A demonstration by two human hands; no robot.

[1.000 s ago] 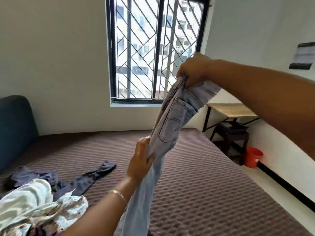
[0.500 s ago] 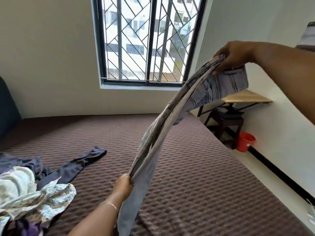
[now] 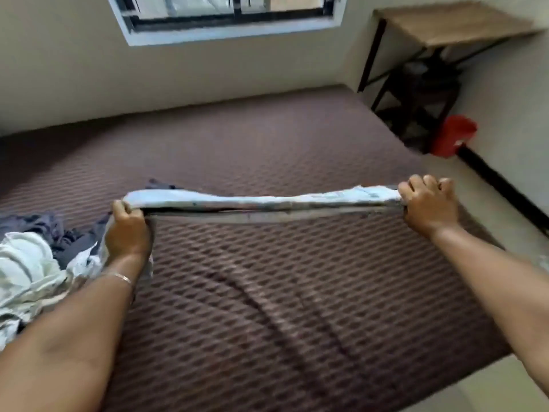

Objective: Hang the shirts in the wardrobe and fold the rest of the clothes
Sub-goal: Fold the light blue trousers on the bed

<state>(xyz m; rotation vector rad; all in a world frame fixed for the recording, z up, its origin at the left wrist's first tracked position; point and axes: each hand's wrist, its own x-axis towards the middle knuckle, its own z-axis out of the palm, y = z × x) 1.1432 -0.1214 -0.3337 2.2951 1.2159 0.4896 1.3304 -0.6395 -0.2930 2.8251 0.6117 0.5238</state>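
Note:
A pair of light blue jeans (image 3: 267,202) stretches flat and level between my two hands, a little above the brown patterned mattress (image 3: 267,307). My left hand (image 3: 127,230) grips one end, with the cloth hanging down past the wrist. My right hand (image 3: 427,206) grips the other end, fingers curled round it. A heap of other clothes lies at the left: a pale greenish garment (image 3: 26,269) and a dark blue one (image 3: 56,233).
A small wooden-topped table (image 3: 445,25) with a dark stool under it stands in the far right corner. A red bin (image 3: 451,135) sits on the floor beside the bed. The window (image 3: 225,19) is in the far wall. Pale floor runs along the bed's right edge.
The jeans went from hanging steeply, right hand high and left hand low, to lying level between both hands just above the mattress. My view has tilted downward.

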